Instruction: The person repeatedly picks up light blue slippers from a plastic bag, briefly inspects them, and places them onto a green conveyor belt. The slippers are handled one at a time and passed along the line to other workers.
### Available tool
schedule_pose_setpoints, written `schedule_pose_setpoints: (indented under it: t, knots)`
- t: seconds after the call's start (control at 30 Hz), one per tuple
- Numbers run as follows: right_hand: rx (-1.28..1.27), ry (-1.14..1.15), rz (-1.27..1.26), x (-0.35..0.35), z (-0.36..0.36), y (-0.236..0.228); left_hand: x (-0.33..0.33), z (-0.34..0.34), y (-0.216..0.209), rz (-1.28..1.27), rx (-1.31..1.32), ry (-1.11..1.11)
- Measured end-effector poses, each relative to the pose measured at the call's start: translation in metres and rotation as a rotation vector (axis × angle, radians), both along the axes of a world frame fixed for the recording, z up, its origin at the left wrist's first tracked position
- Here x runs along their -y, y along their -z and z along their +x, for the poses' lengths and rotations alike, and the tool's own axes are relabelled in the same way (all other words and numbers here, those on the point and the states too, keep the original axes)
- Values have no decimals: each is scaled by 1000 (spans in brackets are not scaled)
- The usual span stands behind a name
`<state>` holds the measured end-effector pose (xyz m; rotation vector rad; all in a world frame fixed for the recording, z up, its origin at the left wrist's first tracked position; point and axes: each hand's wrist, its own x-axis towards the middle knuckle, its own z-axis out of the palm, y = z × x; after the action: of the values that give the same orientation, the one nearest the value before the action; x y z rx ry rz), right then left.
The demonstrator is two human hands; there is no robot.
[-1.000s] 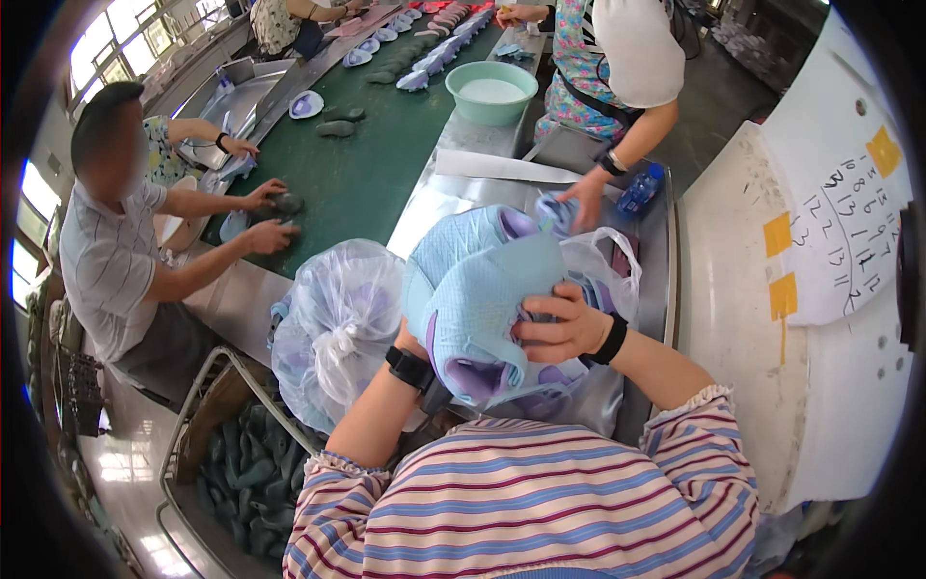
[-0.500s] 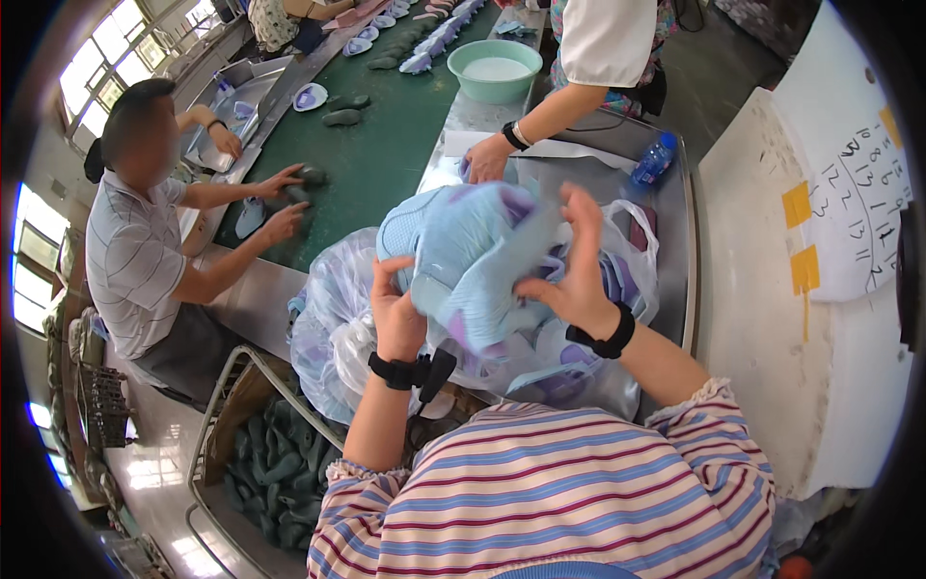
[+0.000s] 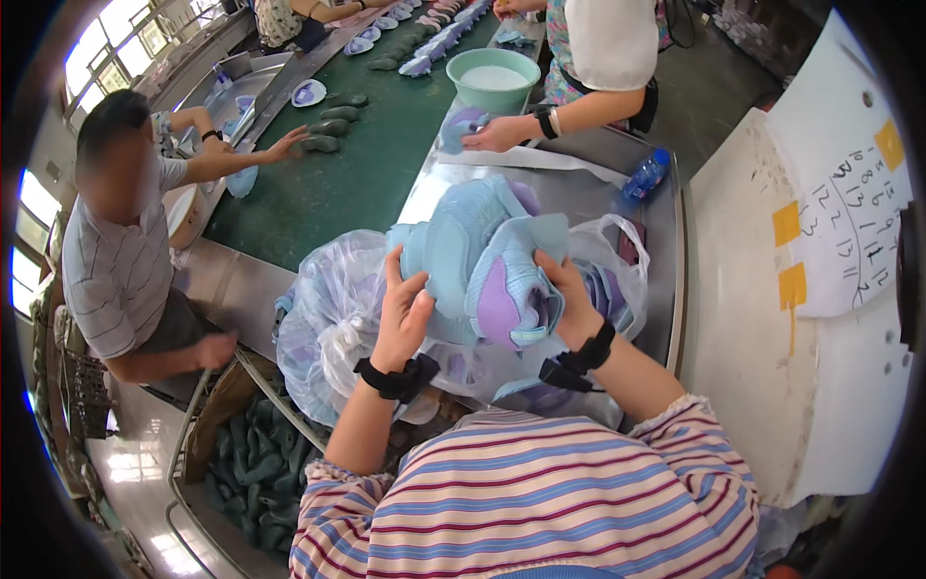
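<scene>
Shoe uppers [image 3: 451, 259]: our left hand [image 3: 399, 326] and right hand [image 3: 576, 304] are pinching opposite sides. We're likely keeping them bundled.

A green belt [image 3: 367, 188] at upper centre carries a line of dark shoe lasts [image 3: 340, 113], and the metal table [image 3: 662, 309] right of centre bears a blue-capped bottle [image 3: 647, 174] lying tilted in the frame, a white strip [image 3: 545, 158] and an open clear plastic bag [image 3: 632, 282].

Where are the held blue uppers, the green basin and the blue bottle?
Blue uppers [image 3: 482, 259]: head view, middle of the bundle.
Green basin [image 3: 492, 97]: head view, outer wall.
Blue bottle [image 3: 645, 178]: head view, middle of its body.
</scene>
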<state>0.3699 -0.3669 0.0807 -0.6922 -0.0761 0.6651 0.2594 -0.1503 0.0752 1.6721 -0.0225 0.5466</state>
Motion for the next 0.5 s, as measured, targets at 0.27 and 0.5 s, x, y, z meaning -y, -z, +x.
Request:
schedule_pose_setpoints:
  t: [0.27,0.5]
  knots:
    - [735,-188,-633,34,9,-26,-23,7,-26,-406,-137,106]
    - [541,-394,-325,66,63,-69,-109,21,-62,-158,-286,531]
